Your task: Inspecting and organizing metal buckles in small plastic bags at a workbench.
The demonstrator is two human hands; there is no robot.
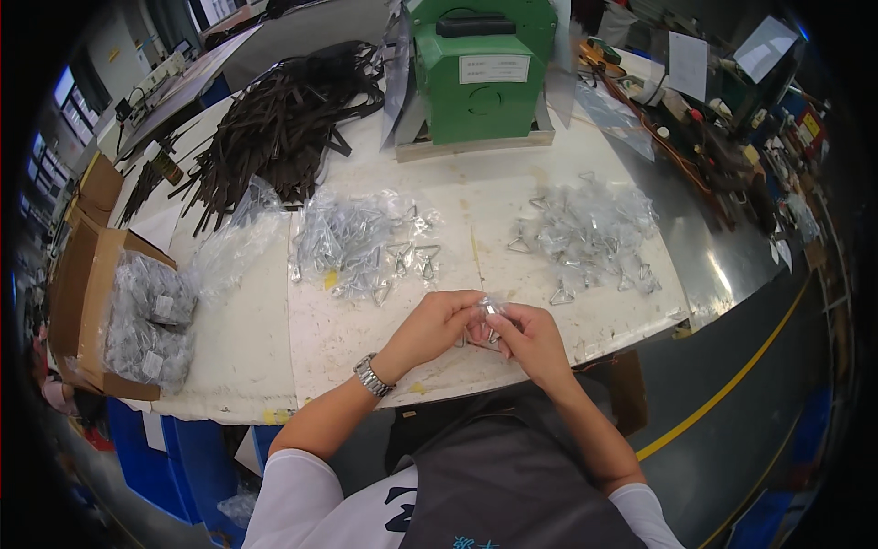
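Close to the table's front edge, my left hand (442,322) and my right hand (533,340) meet with their fingers closed. Between them is a metal triangle ring in a small clear plastic bag (492,309); the fingers cover part of it. Ahead and to the left lies a pile of bagged metal triangle rings (352,240), a few loose at its right side. A second pile of bagged triangle rings (590,229) spreads over the table to the right.
A green machine (480,91) stands at the back of the white table (247,339). Dark straps (274,119) are heaped at the back left. At the left edge sits an open cardboard box (87,311) with filled clear bags (151,320). Tools and cables clutter the far right.
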